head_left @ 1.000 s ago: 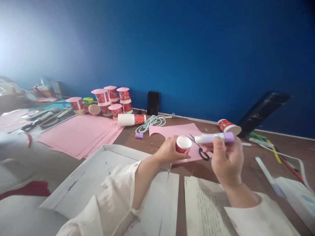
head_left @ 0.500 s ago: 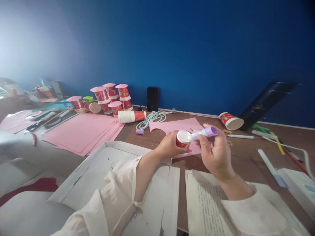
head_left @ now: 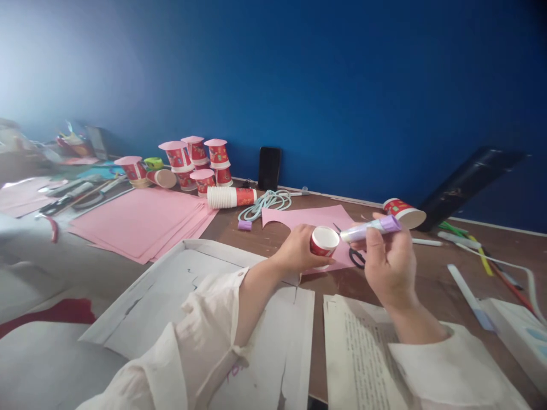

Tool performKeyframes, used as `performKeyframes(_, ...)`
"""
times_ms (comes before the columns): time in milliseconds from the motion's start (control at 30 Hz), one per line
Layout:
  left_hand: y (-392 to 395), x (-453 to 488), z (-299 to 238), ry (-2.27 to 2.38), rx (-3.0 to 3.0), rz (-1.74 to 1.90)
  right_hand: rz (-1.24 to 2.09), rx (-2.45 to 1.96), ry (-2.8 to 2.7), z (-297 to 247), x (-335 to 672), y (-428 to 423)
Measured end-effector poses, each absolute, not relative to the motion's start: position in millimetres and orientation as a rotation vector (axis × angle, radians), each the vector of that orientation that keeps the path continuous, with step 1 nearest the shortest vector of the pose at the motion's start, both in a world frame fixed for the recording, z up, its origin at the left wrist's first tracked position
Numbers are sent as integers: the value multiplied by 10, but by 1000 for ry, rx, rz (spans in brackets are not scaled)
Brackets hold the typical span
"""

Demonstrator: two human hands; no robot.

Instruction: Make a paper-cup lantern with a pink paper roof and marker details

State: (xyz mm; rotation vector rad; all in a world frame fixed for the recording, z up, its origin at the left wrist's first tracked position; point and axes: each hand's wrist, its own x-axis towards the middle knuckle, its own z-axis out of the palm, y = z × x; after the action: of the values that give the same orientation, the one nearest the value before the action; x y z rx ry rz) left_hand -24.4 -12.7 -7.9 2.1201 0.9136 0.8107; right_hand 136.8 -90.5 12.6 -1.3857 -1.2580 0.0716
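My left hand (head_left: pixel 299 250) is closed around a small red paper cup (head_left: pixel 323 241), its white open mouth turned toward my right hand. My right hand (head_left: pixel 388 263) grips a purple glue stick (head_left: pixel 371 229), held nearly level with its tip a short way from the cup's rim. Under both hands lies a cut pink paper sheet (head_left: pixel 308 218) on the brown table. Black scissors (head_left: pixel 354 255) lie on that sheet between my hands.
A pile of pink sheets (head_left: pixel 137 219) lies at left, with stacked red cups capped in pink (head_left: pixel 194 162) behind, a sleeve of cups (head_left: pixel 231 197) on its side, a coiled cable (head_left: pixel 265 203) and a phone (head_left: pixel 269 168) against the blue wall. White papers (head_left: pixel 273 341) lie near me. Another cup (head_left: pixel 404 212) and pens (head_left: pixel 470 250) are at right.
The glue stick's tip was on the cup's rim half a second ago; my right hand has since pulled it back to the right. The scissors show again between my hands.
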Motion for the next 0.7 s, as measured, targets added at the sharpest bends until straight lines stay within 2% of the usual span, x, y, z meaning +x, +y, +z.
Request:
performKeyframes(133,-137,-238,-72,918,2145,831,151,-1346,-1301,123,1359,-885)
performKeyframes(333,-139,-242,-59,955,2131,781,122,-1549,-1241,64,1467,-861)
performKeyframes(533,-188,-268,-32,980,2082,835,541,-1266,-907,95,1493,-810)
performKeyframes(700,-232,-240,-41,1031,2149,911,713,-1126,-750,147,1469,-812)
